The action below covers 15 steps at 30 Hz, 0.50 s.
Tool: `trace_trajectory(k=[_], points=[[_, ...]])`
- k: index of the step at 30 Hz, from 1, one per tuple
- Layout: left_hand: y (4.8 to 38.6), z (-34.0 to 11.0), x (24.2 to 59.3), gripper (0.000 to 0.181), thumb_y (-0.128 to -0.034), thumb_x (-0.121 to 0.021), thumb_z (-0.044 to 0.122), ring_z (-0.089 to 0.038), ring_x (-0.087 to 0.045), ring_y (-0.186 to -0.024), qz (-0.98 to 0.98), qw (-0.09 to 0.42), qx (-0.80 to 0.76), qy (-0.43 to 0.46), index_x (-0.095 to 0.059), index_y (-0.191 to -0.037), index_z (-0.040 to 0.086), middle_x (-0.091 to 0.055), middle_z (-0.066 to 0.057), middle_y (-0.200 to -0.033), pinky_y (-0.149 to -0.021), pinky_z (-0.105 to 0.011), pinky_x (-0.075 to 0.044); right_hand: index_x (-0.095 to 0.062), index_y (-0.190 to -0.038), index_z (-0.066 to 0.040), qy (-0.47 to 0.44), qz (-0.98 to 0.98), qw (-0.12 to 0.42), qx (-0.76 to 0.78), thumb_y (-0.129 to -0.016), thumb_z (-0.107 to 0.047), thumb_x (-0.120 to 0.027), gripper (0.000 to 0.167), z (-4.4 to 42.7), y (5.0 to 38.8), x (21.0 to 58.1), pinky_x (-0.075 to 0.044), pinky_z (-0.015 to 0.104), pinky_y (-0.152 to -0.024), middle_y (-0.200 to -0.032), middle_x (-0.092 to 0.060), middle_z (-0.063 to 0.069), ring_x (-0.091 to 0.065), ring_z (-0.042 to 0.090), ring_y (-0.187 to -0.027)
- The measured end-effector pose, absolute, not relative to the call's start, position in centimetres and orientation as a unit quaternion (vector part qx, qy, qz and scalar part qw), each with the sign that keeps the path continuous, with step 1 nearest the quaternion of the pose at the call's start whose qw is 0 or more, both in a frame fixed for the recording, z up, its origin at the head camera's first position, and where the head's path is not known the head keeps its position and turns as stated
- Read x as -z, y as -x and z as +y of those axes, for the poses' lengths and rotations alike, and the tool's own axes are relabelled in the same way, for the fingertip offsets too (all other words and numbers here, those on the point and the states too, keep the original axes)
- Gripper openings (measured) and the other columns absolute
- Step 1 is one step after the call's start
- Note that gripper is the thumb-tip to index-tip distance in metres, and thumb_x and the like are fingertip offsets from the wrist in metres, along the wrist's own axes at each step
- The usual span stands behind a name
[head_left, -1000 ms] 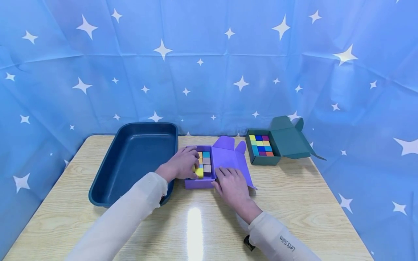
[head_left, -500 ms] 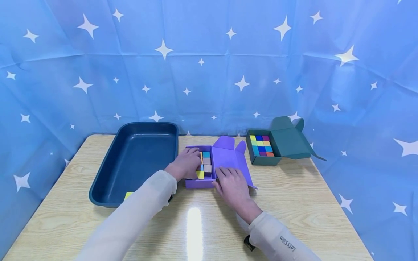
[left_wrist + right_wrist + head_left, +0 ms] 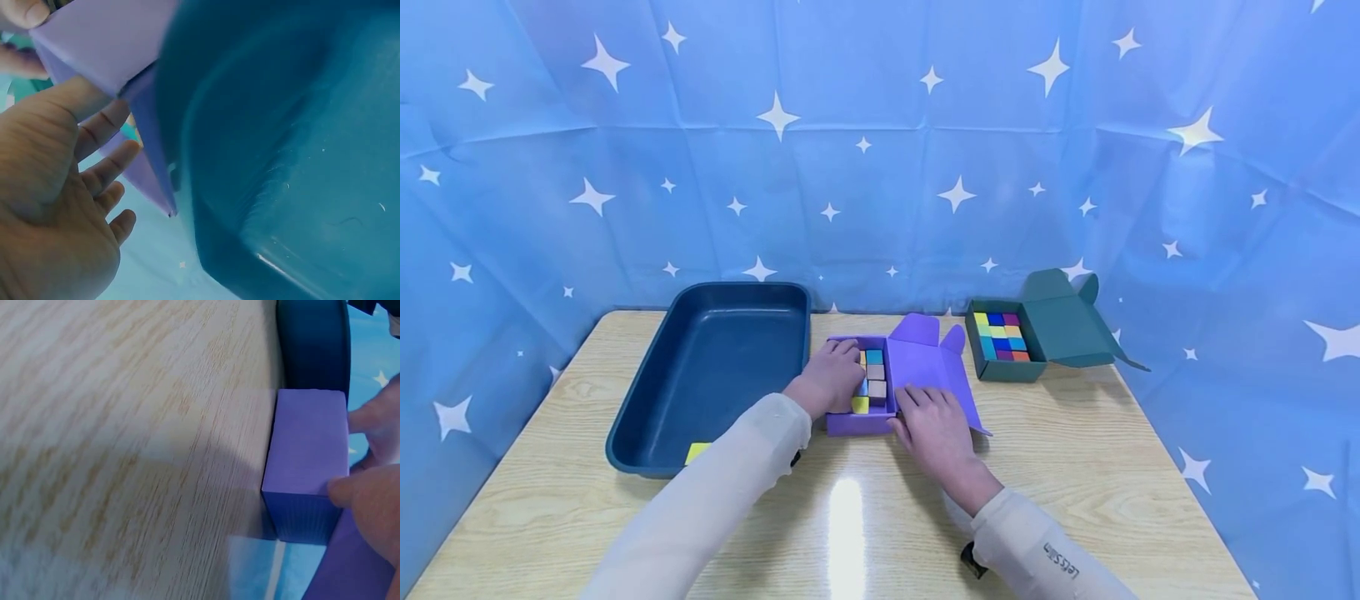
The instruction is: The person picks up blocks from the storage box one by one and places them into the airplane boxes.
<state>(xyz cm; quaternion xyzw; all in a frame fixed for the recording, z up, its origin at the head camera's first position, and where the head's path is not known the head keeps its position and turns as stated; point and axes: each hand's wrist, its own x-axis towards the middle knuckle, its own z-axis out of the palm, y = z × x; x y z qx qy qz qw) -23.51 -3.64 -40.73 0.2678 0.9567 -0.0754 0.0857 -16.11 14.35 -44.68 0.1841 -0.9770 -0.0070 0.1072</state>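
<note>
A purple box [image 3: 859,426] stands mid-table, its lid [image 3: 931,372] folded out to the right. Coloured cubes lie inside, including a grey one [image 3: 876,392]. My left hand [image 3: 830,377] reaches over the box's left side; in the left wrist view its foremost fingertips are hidden behind the wall. Right beside its thumb lies a yellow cube [image 3: 860,405]; whether the hand pinches it is hidden. With fingers stretched over the lid, my right hand [image 3: 936,429] rests at the box's right side. In the right wrist view its thumb [image 3: 342,490] touches the box's front corner.
To the left stands a large dark blue tray [image 3: 707,358], with another yellow cube [image 3: 697,451] inside, partly behind my left sleeve. A green box [image 3: 1011,371] with its lid open holds several coloured cubes at the back right. A blue starry curtain [image 3: 880,167] surrounds the table.
My left hand has shifted slightly right and the yellow cube by its thumb sits lower in the purple box. The sleeve's shift uncovers the tray's yellow cube. My right hand stays put.
</note>
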Motion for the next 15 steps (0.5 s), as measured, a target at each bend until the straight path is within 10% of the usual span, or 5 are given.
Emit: trace_trajectory(k=[15], points=[[22.4, -12.8, 36.0, 0.023, -0.0769, -0.083, 0.031, -0.035, -0.022, -0.149, 0.965, 0.032, -0.059, -0.252, -0.073, -0.096, 0.021, -0.057, -0.009, -0.135, -0.121, -0.057, -0.02, -0.06, -0.132, -0.012, -0.196, -0.973, 0.125, -0.004, -0.094, -0.042, -0.061, 0.049, 14.4, 16.1, 44.7, -0.049, 0.047, -0.102, -0.13, -0.065, 0.007, -0.062, 0.028, -0.119]])
